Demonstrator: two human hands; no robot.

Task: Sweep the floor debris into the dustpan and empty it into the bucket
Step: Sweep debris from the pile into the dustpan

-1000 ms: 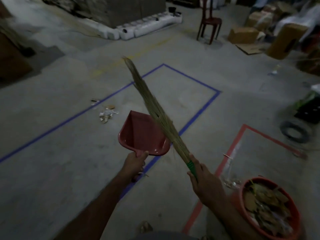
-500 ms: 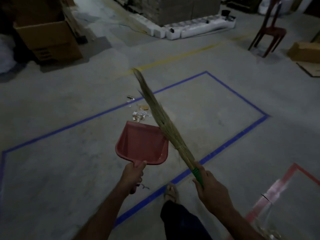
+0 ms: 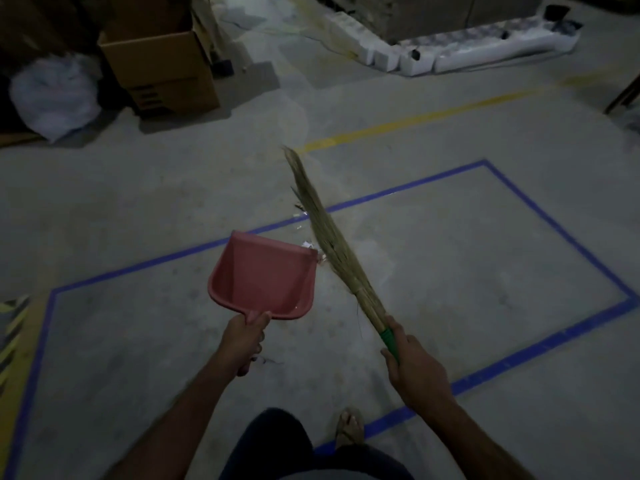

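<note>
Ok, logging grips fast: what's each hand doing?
Left hand: grips the dustpan handle.
Right hand: grips the broom handle.

We're in a dim warehouse or storeroom: bare concrete floor (image 3: 450, 271) marked out with blue tape lines (image 3: 540, 216) and a yellow stripe (image 3: 415, 121), an open cardboard box (image 3: 162, 64) and a stuffed white plastic bag (image 3: 55, 95) at upper left, white foam packing blocks (image 3: 485, 51) along the top right.
</note>
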